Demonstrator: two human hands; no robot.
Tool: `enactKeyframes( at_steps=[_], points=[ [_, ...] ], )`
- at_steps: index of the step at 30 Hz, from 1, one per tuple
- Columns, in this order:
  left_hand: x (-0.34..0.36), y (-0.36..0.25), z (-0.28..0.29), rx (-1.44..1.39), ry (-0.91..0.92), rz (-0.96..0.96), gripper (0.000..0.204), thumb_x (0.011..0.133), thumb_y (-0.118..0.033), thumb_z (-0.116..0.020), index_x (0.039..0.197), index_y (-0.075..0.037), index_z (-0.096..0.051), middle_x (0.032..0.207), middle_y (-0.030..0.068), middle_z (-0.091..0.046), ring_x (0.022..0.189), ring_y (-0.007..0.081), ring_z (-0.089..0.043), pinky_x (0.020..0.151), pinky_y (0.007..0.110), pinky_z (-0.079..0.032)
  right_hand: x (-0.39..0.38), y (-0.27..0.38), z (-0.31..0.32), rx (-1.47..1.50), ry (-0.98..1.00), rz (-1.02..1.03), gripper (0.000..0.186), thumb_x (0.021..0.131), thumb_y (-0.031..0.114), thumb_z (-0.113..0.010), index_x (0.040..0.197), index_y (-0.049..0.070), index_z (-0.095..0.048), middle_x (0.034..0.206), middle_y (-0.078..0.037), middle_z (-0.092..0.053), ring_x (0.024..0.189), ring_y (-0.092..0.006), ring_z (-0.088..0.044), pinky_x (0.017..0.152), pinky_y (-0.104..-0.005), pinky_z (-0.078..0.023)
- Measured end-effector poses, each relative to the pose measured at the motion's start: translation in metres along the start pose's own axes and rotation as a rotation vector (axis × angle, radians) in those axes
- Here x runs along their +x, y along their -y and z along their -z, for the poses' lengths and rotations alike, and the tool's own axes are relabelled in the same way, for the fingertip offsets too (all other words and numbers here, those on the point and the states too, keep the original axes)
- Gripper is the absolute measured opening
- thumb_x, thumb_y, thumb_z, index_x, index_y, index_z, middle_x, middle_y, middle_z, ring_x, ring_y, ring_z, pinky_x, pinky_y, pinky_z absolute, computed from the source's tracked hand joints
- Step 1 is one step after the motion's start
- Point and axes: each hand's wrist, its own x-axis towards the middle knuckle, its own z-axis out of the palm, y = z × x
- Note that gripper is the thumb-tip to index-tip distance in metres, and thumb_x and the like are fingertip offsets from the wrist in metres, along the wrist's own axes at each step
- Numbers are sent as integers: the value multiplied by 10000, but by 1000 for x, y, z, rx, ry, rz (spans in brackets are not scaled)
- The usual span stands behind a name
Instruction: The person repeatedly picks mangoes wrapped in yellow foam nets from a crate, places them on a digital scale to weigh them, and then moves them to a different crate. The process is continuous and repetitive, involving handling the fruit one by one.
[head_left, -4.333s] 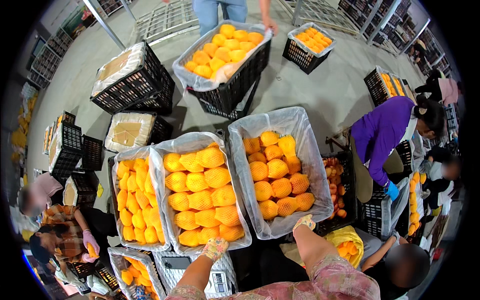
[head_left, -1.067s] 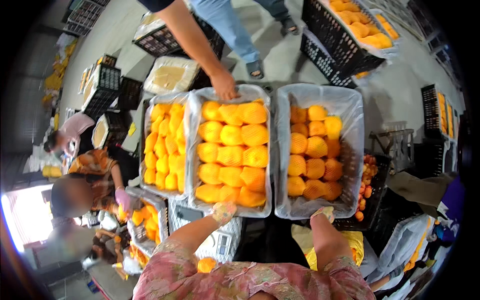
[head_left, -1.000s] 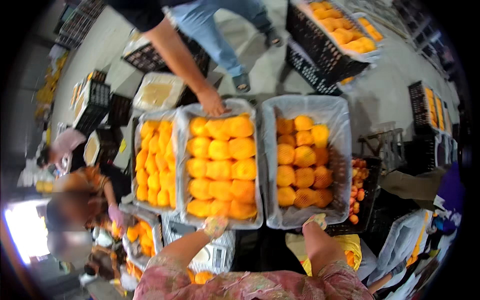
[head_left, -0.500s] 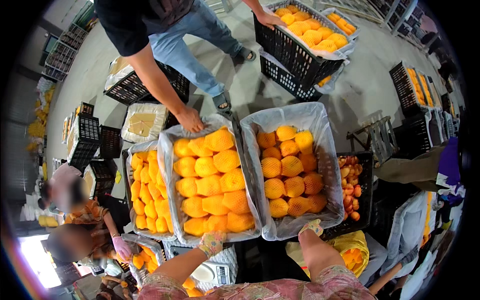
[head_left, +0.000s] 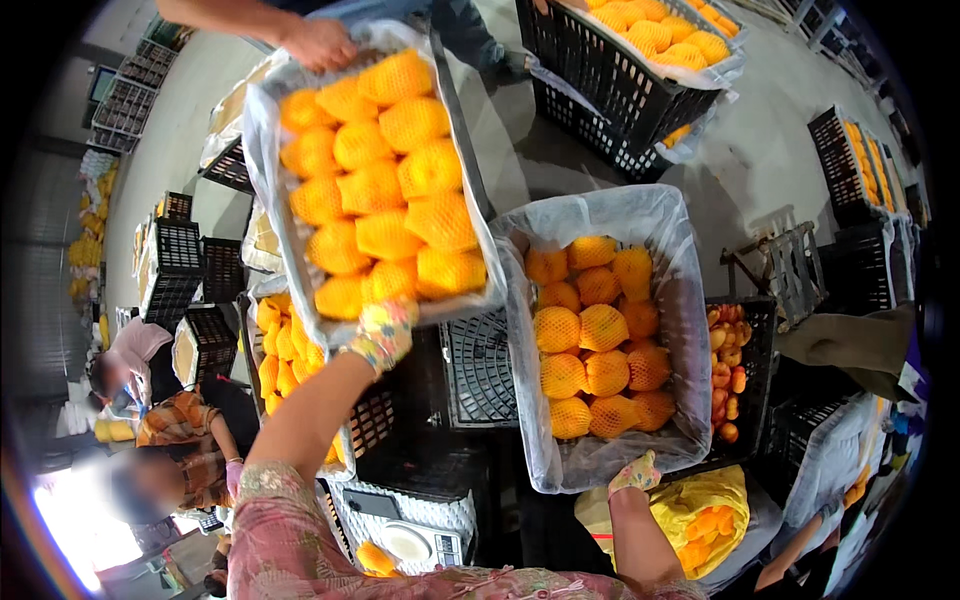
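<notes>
A worker's left hand [head_left: 385,330], in a floral-patterned glove, grips the near rim of a lined crate [head_left: 262,140], fingers curled over the edge against the bottom row of net-wrapped orange fruit [head_left: 383,170], as a co-worker's bare hand [head_left: 318,42] holds the far end. The crate sits askew, its far end toward the left, partly covering a third crate [head_left: 346,455]. The worker's right hand [head_left: 636,472], similarly gloved, touches the near edge of a second lined crate [head_left: 682,300], its fingers bunched together; whether they grip the rim cannot be told. Below the left forearm lie a scale [head_left: 420,540] and a dark phone [head_left: 370,502]; a yellow bag [head_left: 690,488] stands near the right hand.
</notes>
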Motion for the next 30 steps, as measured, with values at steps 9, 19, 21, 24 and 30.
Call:
enactKeyframes(
  at_steps=[9, 19, 21, 24, 30],
  points=[
    [123, 79, 21, -61, -67, 107, 183, 767, -72, -558, 912, -102, -666, 943, 124, -665, 918, 305, -657, 756, 420, -521, -2, 1, 2, 55, 42, 25, 398, 885, 321, -582, 1119, 2, -539, 1069, -144, -625, 874, -280, -618, 765, -406, -528],
    [263, 29, -19, -131, 37, 252, 228, 822, -99, -545, 979, -91, -710, 1032, 167, -692, 975, 315, -670, 833, 397, -525, 14, -13, -7, 192, 20, 118, 391, 900, 284, -553, 1146, -20, -557, 1110, -147, -621, 907, -270, -618, 787, -416, -534],
    [284, 16, -38, -150, 76, 247, 243, 829, -109, -549, 1006, -107, -716, 1042, 159, -694, 975, 312, -673, 830, 398, -530, 37, -25, -3, 331, 61, 102, 354, 896, 213, -572, 1165, -17, -563, 1125, -141, -618, 932, -275, -620, 822, -431, -535],
    [310, 12, -90, -174, 184, 240, 227, 835, -157, -561, 991, -134, -724, 1026, 141, -702, 991, 297, -672, 829, 400, -532, 28, -18, -6, 304, 1, 93, 385, 899, 243, -569, 1189, -10, -557, 1140, -142, -618, 930, -283, -624, 798, -429, -543],
    [335, -1, -136, -266, 269, 182, 327, 874, -241, -512, 1144, -83, -608, 1152, 174, -629, 1096, 335, -600, 919, 424, -475, 42, -28, -1, 400, 53, 17, 412, 909, 301, -567, 1184, -6, -565, 1140, -131, -619, 937, -288, -631, 803, -437, -542]
  ],
)
